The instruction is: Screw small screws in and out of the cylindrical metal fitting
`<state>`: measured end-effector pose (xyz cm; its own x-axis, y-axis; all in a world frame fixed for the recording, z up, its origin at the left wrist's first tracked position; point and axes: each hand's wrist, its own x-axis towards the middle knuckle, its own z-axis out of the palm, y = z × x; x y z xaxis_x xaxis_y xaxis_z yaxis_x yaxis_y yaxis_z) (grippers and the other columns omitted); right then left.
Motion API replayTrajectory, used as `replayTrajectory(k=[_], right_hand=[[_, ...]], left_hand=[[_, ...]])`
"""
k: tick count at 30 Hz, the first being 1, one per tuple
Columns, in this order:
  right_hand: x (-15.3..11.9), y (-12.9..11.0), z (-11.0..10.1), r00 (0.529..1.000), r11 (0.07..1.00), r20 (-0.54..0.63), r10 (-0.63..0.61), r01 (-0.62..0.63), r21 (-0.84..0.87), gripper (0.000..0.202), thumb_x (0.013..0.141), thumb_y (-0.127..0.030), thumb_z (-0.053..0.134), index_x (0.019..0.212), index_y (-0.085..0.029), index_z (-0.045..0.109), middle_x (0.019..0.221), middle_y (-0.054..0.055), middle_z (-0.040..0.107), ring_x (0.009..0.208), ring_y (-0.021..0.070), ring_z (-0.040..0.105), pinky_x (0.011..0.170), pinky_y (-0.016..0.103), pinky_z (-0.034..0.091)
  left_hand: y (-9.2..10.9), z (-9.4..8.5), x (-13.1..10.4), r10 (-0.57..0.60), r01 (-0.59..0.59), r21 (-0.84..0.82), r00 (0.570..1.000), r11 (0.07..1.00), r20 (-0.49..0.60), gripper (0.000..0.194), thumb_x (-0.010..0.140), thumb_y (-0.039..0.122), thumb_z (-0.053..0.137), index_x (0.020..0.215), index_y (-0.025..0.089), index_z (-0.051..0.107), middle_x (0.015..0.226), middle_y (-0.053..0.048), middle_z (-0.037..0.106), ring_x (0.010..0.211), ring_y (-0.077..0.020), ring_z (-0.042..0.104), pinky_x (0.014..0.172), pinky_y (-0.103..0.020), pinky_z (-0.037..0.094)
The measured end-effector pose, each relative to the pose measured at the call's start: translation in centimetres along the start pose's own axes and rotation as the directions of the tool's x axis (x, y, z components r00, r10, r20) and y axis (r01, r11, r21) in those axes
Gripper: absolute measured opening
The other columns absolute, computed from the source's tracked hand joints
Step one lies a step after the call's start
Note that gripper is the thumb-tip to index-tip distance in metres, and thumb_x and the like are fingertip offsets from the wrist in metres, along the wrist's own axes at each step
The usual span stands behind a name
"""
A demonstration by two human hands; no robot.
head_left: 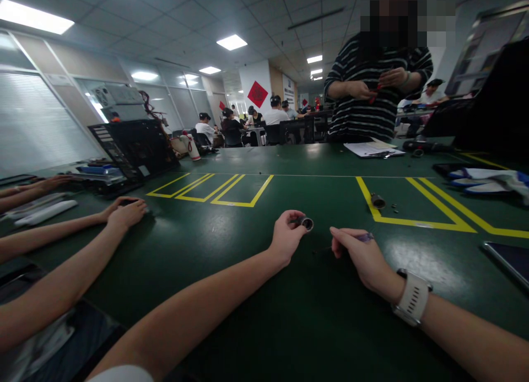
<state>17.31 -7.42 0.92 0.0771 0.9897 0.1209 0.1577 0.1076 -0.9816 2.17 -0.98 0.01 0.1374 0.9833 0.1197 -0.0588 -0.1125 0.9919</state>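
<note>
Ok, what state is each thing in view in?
Left hand: closed on a metal cylinder
Right hand: closed on a slim screwdriver
Second cylinder: lying at the yellow tape
Watch: strapped on
Gloves: off, lying down
Tablet or phone: screen dark
Ceiling lights: on
</note>
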Motion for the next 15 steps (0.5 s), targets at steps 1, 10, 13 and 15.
replayTrajectory(k=[1, 10, 13, 15], right_hand=[[0.0, 0.0, 0.0, 1.000, 1.000, -0.018, 0.010, -0.010, -0.001, 0.040, 0.080, -0.043, 0.051, 0.048, -0.019, 0.055, 0.047, -0.001, 0.051, 0.051, 0.0137, 0.048, 0.054, 0.029, 0.035], [0.3, -0.5, 0.2, 0.989, 0.990, -0.129, 0.066, -0.081, -0.112, 0.037, 0.078, -0.039, 0.047, 0.047, -0.020, 0.051, 0.045, -0.002, 0.049, 0.046, 0.0135, 0.047, 0.048, 0.028, 0.035], [0.1, -1.4, 0.3, 0.995, 0.971, -0.086, 0.054, -0.073, -0.228, 0.037, 0.077, -0.038, 0.049, 0.045, -0.020, 0.052, 0.041, -0.002, 0.046, 0.043, 0.0134, 0.045, 0.046, 0.027, 0.031], [-0.2, -1.8, 0.4, 0.998, 0.951, -0.050, 0.039, -0.052, -0.304, 0.038, 0.078, -0.037, 0.049, 0.044, -0.020, 0.051, 0.040, -0.003, 0.045, 0.043, 0.0134, 0.044, 0.046, 0.028, 0.029]], left_hand=[[0.1, 0.0, 0.0, -0.003, 0.003, -0.002, 1.000, 1.000, -0.001, 0.031, 0.065, -0.002, 0.063, 0.091, 0.014, 0.058, 0.093, -0.005, 0.063, 0.083, -0.0137, 0.062, 0.081, -0.031, 0.052], [-0.4, -0.1, 0.1, 0.003, -0.002, -0.043, 1.000, 0.999, 0.022, 0.029, 0.065, -0.003, 0.062, 0.087, 0.015, 0.057, 0.093, -0.003, 0.063, 0.082, -0.0133, 0.063, 0.079, -0.030, 0.053], [-0.3, 0.0, 0.1, -0.008, 0.009, -0.066, 1.000, 0.998, 0.017, 0.029, 0.063, -0.003, 0.063, 0.086, 0.015, 0.057, 0.091, -0.003, 0.064, 0.080, -0.0129, 0.063, 0.077, -0.029, 0.053], [-0.1, 0.1, 0.1, -0.013, 0.014, -0.077, 1.000, 0.997, 0.011, 0.029, 0.062, -0.002, 0.064, 0.085, 0.014, 0.057, 0.087, -0.002, 0.064, 0.077, -0.0125, 0.063, 0.075, -0.028, 0.052]])
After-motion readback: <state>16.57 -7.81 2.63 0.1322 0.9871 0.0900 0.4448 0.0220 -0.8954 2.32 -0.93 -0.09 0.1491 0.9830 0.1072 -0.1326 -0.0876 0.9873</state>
